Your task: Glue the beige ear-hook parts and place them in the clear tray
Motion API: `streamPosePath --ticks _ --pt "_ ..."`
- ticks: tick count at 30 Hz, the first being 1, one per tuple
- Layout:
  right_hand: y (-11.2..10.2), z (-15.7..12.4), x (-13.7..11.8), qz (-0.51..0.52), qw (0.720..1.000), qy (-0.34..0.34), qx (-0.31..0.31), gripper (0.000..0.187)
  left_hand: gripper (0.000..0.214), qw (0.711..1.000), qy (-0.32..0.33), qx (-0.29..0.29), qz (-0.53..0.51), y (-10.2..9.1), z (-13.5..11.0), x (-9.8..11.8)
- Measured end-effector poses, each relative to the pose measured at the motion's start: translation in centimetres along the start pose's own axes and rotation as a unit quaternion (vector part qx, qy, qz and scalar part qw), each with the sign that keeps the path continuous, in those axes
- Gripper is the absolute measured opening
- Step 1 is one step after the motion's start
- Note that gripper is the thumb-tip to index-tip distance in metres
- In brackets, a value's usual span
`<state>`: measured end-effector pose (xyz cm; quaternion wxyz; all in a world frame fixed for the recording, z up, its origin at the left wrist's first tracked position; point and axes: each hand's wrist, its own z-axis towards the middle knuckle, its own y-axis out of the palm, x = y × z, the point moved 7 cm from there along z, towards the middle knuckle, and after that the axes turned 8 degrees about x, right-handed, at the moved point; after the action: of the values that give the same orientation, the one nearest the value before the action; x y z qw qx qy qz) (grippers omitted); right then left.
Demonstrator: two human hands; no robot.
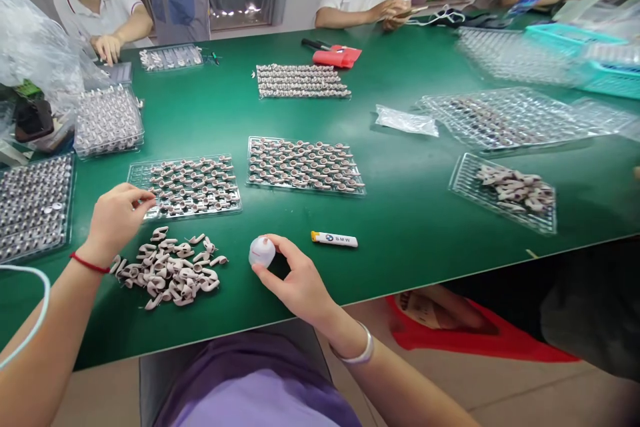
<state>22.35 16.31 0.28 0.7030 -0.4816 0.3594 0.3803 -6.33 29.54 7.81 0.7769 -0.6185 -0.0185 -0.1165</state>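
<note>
My left hand [116, 217] is curled, fingertips pinched at the near left corner of a clear plastic tray [186, 187] filled with small beige parts; whether it grips a part is hidden. Just below it lies a loose pile of the same beige parts [173, 272] on the green table [410, 213]. My right hand [295, 277] holds a small whitish round object [261, 251] between thumb and fingers, resting on the table near the front edge.
A second filled tray [305, 165] sits right of the first, another [301, 81] farther back. More trays [34, 205] stand at left, trays [504, 192] at right. A white lighter [334, 239] lies near my right hand. Other people sit at the far side.
</note>
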Motion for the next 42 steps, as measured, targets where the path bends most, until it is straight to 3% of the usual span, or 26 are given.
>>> streamPosePath --ticks 5,11,20,27,30,33,37,42 --pt "0.2 -0.1 0.2 -0.002 1.0 -0.004 -0.003 0.033 0.035 0.992 -0.022 -0.123 0.015 0.8 -2.4 0.6" --pt "0.0 0.0 -0.2 0.005 1.0 -0.005 -0.006 0.031 0.023 0.987 -0.008 -0.159 -0.015 1.5 -2.9 1.3" --pt "-0.2 -0.1 -0.1 0.085 0.996 0.023 -0.018 0.036 0.024 0.997 0.001 -0.062 -0.039 0.9 -4.1 1.6" --pt "1.4 -1.4 -0.6 0.246 0.956 0.12 -0.105 0.045 0.024 0.998 0.022 0.022 -0.063 0.7 -5.4 1.4" --pt "1.7 -2.1 -1.4 0.257 0.953 0.126 -0.102 0.048 0.018 0.983 0.101 0.124 -0.091 -1.5 -7.8 3.2" --pt "2.3 -3.2 -2.2 0.284 0.942 0.134 -0.117 0.046 0.012 0.959 0.169 0.189 -0.125 -3.3 -12.0 5.8" --pt "3.8 -4.8 -3.3 0.322 0.918 0.172 -0.154 0.053 0.023 0.948 0.186 0.149 -0.211 -3.2 -17.1 8.7" --pt "5.6 -5.4 -4.6 0.327 0.906 0.174 -0.203 0.045 0.021 0.942 0.158 0.104 -0.278 -2.1 -19.5 9.7"
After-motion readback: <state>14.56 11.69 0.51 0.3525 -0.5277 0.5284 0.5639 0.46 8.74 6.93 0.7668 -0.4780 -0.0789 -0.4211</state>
